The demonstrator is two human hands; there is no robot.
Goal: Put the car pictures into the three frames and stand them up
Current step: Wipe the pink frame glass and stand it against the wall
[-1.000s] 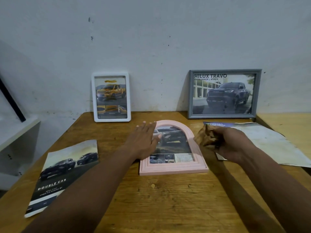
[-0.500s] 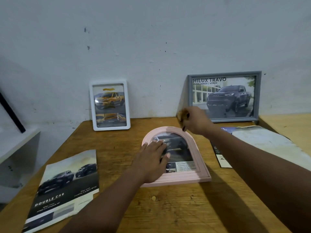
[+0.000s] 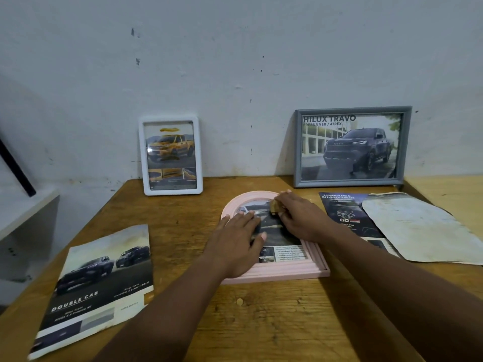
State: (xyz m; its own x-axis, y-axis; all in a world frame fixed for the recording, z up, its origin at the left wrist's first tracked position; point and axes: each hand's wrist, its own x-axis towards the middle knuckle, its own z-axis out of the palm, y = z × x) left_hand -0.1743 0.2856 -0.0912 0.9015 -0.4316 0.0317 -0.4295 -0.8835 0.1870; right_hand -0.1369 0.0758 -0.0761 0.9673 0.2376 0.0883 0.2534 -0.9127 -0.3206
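A pink arched frame lies flat on the wooden table with a car picture showing in its window. My left hand rests flat on its left side, fingers spread. My right hand is closed on a small brown wad, pressed on the frame's glass near the arch top. A white frame with a yellow car picture and a grey frame with a dark pickup picture stand upright against the wall.
A "Double Cab" brochure lies at the table's left front. A dark brochure page and a worn pale sheet lie to the right of the pink frame. A white shelf stands off the table's left side.
My right hand came down from above the frame's far edge onto the glass with the brown wad. My left hand has stayed on the frame.
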